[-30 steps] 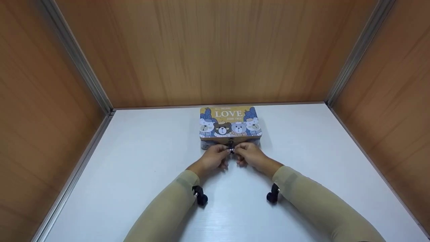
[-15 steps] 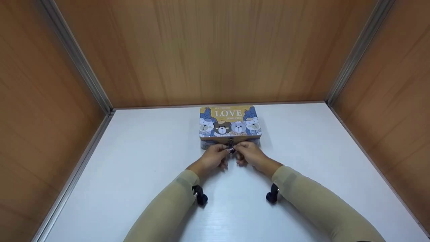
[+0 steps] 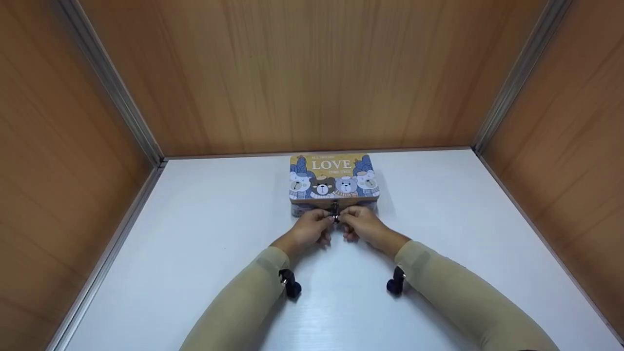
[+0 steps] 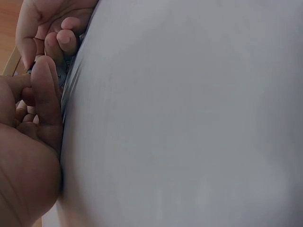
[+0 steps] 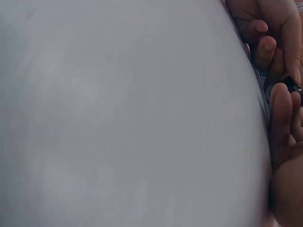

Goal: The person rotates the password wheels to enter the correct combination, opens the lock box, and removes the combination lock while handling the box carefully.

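Observation:
A rectangular tin box [image 3: 332,168] stands shut at the back of the table, with cartoon bears and the word LOVE on its lid. At the middle of its front hangs a small dark, shiny metal lock [image 3: 336,218]. My left hand [image 3: 308,228] pinches the lock from the left, between thumb and index finger. From the right, my right hand [image 3: 364,225] pinches it likewise, the fingertips of both hands almost meeting. In the right wrist view the black lock [image 5: 293,86] shows partly between the fingers; its details are mostly hidden.
The white tabletop [image 3: 214,209] reaches to a wood-grain back panel [image 3: 312,78] close behind the box. Wood-grain side panels [image 3: 58,161] with grey metal corner strips enclose it left and right. A small black camera hangs at each wrist.
Both hands keep their place at the front of the box. The shiny lock between the fingertips tilts slightly and returns; the box has not moved.

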